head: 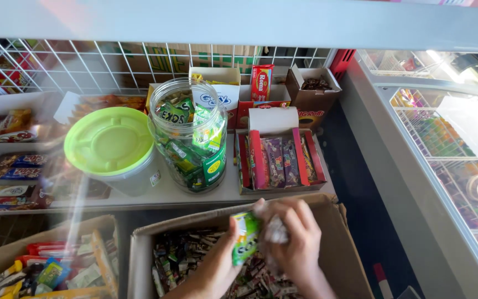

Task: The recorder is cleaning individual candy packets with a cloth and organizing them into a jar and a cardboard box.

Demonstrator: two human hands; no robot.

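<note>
Open jar [190, 135] set on shelf [195, 195], lidded tub [112, 147] touching at its left, tray of bars [279, 160] at its right. Small boxes [266, 94] ranged behind. Carton [338, 243] placed below, before shelf; both hands [275, 235] held over it. Freezer [443, 166] at right.

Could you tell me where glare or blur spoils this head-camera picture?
Head view: a pale streak of glare washes over the snack trays at left; the freezer lid reflects bright light; the hands and their green packet are motion-blurred; the jar is sharp.
</note>
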